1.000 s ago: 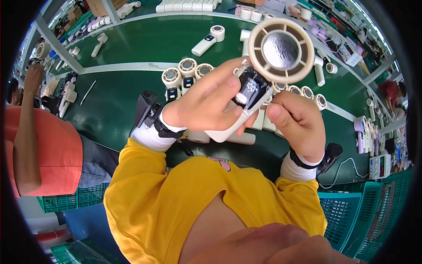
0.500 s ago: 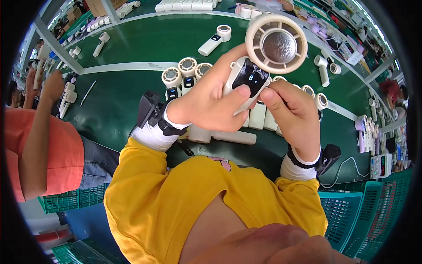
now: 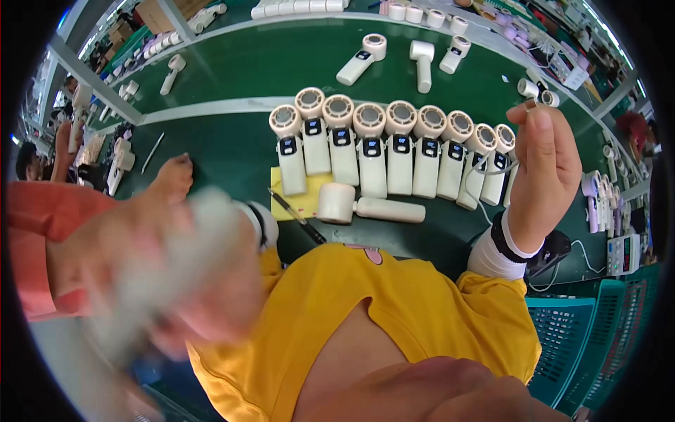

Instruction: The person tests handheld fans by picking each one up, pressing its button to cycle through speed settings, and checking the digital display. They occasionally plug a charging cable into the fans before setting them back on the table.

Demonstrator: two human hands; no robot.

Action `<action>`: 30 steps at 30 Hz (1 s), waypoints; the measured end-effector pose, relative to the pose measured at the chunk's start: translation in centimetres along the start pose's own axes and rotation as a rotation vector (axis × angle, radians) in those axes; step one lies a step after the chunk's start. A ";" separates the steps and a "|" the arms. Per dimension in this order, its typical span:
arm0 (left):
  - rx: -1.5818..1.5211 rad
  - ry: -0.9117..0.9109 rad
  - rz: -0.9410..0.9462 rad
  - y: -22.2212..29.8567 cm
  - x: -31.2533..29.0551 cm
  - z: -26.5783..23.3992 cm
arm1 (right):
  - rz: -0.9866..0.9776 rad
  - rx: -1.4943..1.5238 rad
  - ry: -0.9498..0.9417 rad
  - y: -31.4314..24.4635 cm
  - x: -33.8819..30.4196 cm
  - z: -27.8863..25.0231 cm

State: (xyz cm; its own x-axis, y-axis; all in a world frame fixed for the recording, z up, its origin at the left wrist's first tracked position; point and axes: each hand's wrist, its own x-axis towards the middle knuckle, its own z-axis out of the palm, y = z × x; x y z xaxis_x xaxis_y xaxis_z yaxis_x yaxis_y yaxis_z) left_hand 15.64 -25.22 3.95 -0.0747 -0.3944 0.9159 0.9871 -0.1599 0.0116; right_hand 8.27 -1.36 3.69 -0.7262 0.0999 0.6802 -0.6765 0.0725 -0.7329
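Note:
My left hand (image 3: pixel 223 295), smeared by motion, is low on the left. It holds a whitish blurred shape (image 3: pixel 165 260), the handheld fan that it held before; its fingers are not clear. My right hand (image 3: pixel 548 158) is raised on the right, thumb and forefinger pinched on something tiny that I cannot make out. Below it a thin white cable (image 3: pixel 470 184) loops over the right end of a row of several cream handheld fans (image 3: pixel 372 165) with lit dark displays. Nearer me, another fan (image 3: pixel 389 209) lies on its side by a yellow paper (image 3: pixel 302 204) and black pen (image 3: pixel 298 216).
A co-worker in an orange top (image 3: pixel 63 211) is close on the left, an arm near my left hand. More fans (image 3: pixel 422 67) lie beyond the pale divider strip (image 3: pixel 225 105). Green baskets (image 3: pixel 560 337) stand at lower right, beside a small meter (image 3: pixel 623 254).
My left hand has swung down and left with the fan, away from the middle. My right hand has let go of the fan and risen to the right. The row of fans is now uncovered.

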 end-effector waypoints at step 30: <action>1.450 -0.257 -0.760 -17.0 -4.0 -20.0 | -0.190 0.065 0.247 -0.2 1.4 -5.1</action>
State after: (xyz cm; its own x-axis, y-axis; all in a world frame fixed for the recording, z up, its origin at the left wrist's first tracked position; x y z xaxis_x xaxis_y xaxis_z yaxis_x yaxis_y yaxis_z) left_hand -3.65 -39.03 -7.91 -0.6921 -0.4519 0.5629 0.0521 0.7465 0.6634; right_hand 8.00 3.83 4.76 -0.5399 0.3289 0.7748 -0.8094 0.0498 -0.5851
